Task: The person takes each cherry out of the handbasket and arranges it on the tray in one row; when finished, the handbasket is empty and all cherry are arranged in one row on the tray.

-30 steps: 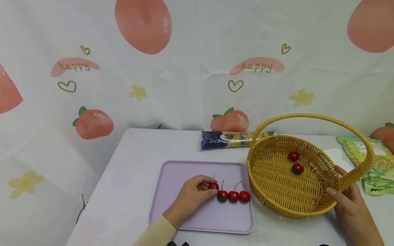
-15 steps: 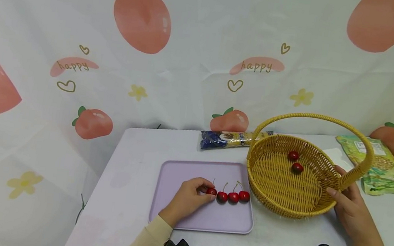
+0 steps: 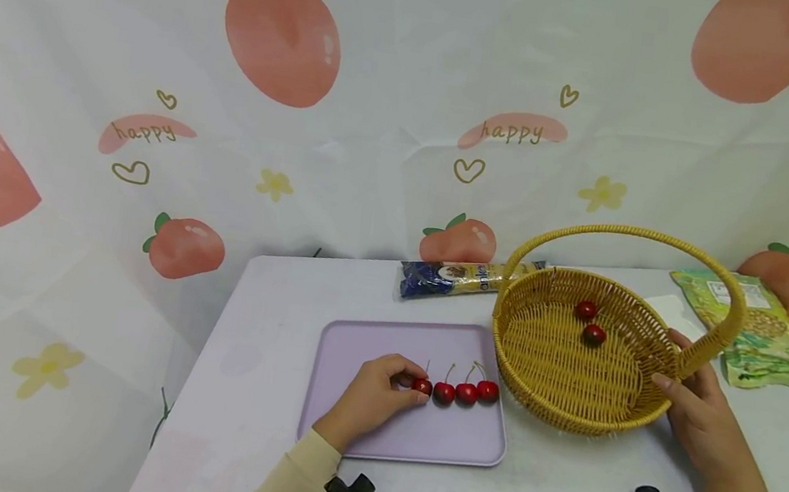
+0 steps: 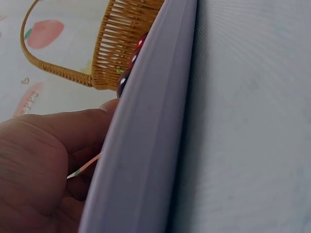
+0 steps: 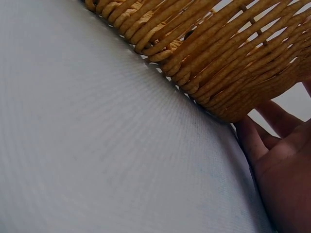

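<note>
On the lilac tray (image 3: 442, 448), the left hand (image 3: 368, 400) pinches a red cherry (image 3: 423, 387) between thumb and fingers. It is the leftmost of a row, with three more cherries (image 3: 466, 394) lying to its right, stems pointing away. The right hand (image 3: 705, 432) grips the right side of a yellow wicker basket (image 3: 557, 378), thumb over the rim and fingers outside. Two cherries (image 3: 594, 335) lie inside the basket. In the left wrist view the tray's edge (image 4: 141, 126) hides the fingertips. The right wrist view has fingers (image 5: 252, 141) against the basket's underside.
Behind the tray lies a blue and yellow plastic packet (image 3: 450, 279), partly behind the basket. Green and yellow bags (image 3: 761, 331) lie at the back right. The basket's tall handle (image 3: 631, 231) arches over it. A printed cloth (image 3: 383, 110) hangs behind the white table (image 3: 262, 328).
The left hand has shifted slightly toward the person and left, bringing its cherry about level with the row. The right hand and basket stay in place.
</note>
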The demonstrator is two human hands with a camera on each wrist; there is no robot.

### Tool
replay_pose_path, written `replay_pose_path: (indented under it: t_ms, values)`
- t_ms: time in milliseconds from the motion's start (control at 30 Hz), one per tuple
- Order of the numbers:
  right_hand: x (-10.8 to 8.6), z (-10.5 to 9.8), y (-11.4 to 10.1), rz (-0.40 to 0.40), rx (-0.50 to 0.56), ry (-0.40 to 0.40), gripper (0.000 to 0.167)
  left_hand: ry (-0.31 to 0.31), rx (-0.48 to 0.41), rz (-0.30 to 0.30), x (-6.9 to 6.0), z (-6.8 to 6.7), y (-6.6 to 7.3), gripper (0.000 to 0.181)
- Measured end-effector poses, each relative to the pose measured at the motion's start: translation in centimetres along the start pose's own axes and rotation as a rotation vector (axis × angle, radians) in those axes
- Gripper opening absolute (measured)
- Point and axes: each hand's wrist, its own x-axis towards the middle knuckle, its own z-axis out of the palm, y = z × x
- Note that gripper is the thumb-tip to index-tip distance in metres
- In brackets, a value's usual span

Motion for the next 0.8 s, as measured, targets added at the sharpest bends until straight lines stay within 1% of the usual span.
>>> replay_pose_path:
  t_ms: [533,667,767,800]
  values:
    - [0.04,0.0,-0.13,0.004,0.011,0.002,0.071,-0.003,-0.004,0.018,0.02,0.05,0.19,0.022]
    - [-0.01,0.03,-0.06,-0.003,0.017,0.0,0.071,0.016,-0.029,0.028,0.11,0.2,-0.15,0.019]
    - [-0.03,0.08,-0.02,-0.006,0.013,0.0,0.071,0.048,-0.064,0.017,0.13,0.25,-0.37,0.019]
    - [-0.03,0.08,0.0,-0.006,0.013,0.0,0.071,0.06,-0.083,0.004,0.11,0.22,-0.37,0.019]
